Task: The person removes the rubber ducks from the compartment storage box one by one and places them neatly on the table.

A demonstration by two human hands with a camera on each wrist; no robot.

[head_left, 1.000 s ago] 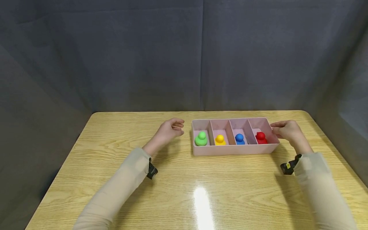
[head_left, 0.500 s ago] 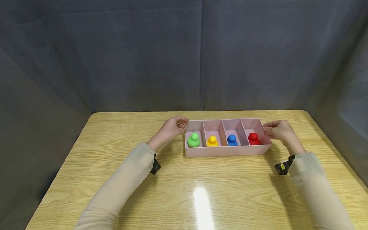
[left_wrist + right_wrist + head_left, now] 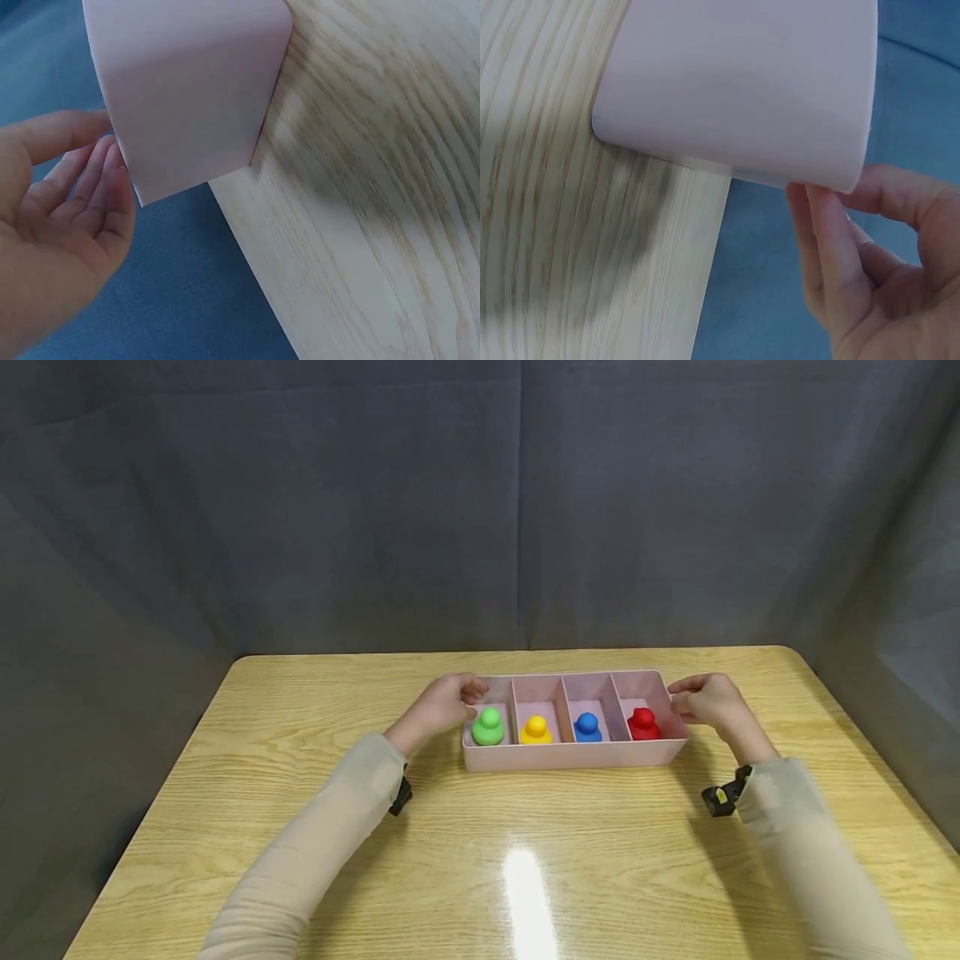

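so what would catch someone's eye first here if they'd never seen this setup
The long pink plastic four-compartment tray in the middle of the light wooden table draws the eye, with one bright knob-shaped peg per compartment: green, yellow, blue, red. The left hand and right hand hold its two short ends.

You will find no readable text, label, brand, number or sign here: none on the pink divided tray (image 3: 573, 755), the four coloured pegs, the wooden table (image 3: 525, 860) or the grey backdrop.
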